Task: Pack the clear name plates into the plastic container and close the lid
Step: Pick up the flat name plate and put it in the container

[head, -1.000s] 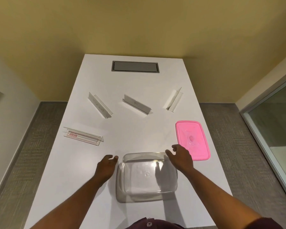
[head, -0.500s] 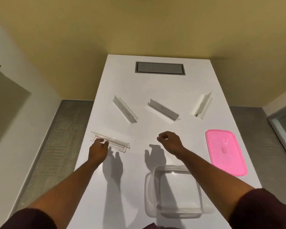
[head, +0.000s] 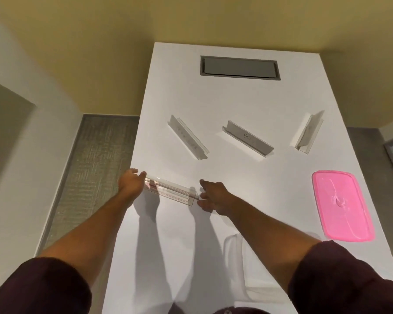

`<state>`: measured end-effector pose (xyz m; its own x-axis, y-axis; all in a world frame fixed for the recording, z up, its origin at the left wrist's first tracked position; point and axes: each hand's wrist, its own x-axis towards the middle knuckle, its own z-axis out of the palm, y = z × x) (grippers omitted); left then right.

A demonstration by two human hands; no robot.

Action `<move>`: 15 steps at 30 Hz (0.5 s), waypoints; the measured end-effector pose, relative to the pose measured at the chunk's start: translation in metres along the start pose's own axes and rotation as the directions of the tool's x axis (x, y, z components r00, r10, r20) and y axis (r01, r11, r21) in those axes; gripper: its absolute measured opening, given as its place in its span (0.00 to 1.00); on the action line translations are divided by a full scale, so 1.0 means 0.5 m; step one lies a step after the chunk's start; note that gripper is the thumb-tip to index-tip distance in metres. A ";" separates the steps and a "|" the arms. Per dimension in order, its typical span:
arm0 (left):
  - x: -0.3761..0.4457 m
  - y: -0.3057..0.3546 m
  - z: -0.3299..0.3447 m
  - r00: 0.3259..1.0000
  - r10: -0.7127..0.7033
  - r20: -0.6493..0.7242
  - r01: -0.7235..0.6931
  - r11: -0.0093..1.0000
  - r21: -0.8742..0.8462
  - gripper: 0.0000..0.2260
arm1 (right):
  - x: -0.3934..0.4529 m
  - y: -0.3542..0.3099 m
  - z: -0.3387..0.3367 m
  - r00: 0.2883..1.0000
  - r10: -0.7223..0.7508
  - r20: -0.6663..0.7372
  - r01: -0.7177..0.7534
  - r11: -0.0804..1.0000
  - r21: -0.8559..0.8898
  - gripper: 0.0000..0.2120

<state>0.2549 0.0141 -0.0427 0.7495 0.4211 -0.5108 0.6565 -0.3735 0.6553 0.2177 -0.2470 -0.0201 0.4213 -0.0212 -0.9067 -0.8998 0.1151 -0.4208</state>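
The person reaches with both hands to the nearest clear name plate [head: 169, 190], which lies flat on the white table [head: 213, 98] with one hand at each of its ends. The left hand [head: 130, 184] has its fingers loosely spread and they touch the left end of the plate, but they are not closed around it. The right hand [head: 213, 196] is open too, its fingertips [head: 202, 182] just beside the right end; if they already touch the plastic I cannot tell. Three other plates rest beyond the fingers: one [head: 187, 137] past the left hand, one [head: 247, 139] past the right hand, and one [head: 308, 135] far off to the right side. The pink lid [head: 342, 206] lies well to the right of the right hand, and the plastic container [head: 233, 257] is behind the fingers, partly hidden under the right forearm. I judge that this plate is light, stiff and rather slippery, because it is thin smooth plastic, and it may scratch or crack if it is squeezed hard. The short ends look the best place to take it, pressing gently inward from both sides, so that it does not slide away on the smooth table.
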 end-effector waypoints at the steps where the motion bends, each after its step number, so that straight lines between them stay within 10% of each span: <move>1: 0.003 -0.001 0.003 1.000 -0.015 -0.002 0.015 1.000 -0.009 0.18 | 0.003 0.003 0.008 1.000 0.017 -0.001 -0.017 1.000 0.016 0.13; 15: -0.019 -0.014 0.039 0.987 -0.160 0.021 0.156 0.921 -0.357 0.11 | 0.009 -0.001 0.014 0.994 -0.100 -0.041 0.105 0.987 0.123 0.03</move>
<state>0.2447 -0.0035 -0.0535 0.6367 0.4580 -0.6203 0.6914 0.0171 0.7223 0.2209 -0.2400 -0.0239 0.5045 -0.0734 -0.8603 -0.8301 0.2331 -0.5066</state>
